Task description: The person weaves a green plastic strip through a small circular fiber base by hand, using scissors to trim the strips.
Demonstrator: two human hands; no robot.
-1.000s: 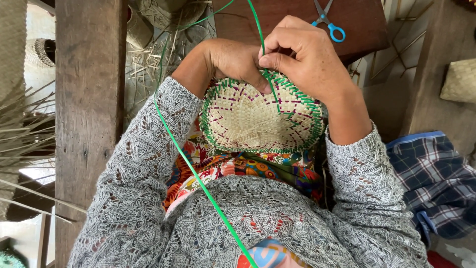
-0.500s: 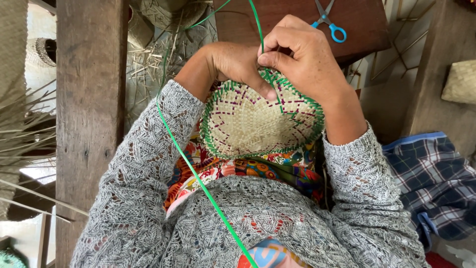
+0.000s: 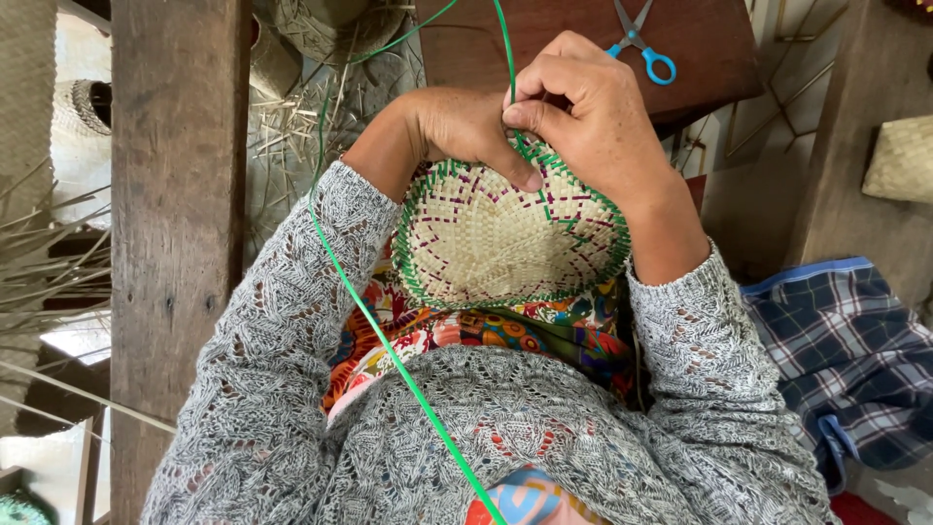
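Straw-coloured weave, trimmed in green along its rim, makes up the round woven piece [image 3: 510, 238] held over the person's lap, above a bright patterned cloth [image 3: 486, 335]. The right hand [image 3: 593, 117] is closed at the far edge of the piece, thumb and fingers pinching a green strip [image 3: 374, 321] where it meets the rim. The left hand [image 3: 466, 126] is curled against the same far edge from the other side, gripping the rim; its fingertips are hidden behind the right hand. From the pinch, 1 run of the strip rises out of the top of the view, and another long run sweeps down past the left sleeve toward the bottom edge.

The risks, as I judge them: the long loose run could snag on the knitted sleeve or on the loose straw [image 3: 292, 126] beyond the wooden post [image 3: 175, 194], jerking the edging tight and puckering the rim. A thin strip bent sharply at the pinch could kink or split. If the left hand's grip eases, the piece may turn and the stitch land unevenly. Blue-handled scissors [image 3: 641, 44] lie on the brown board [image 3: 719, 49], well apart from both hands.
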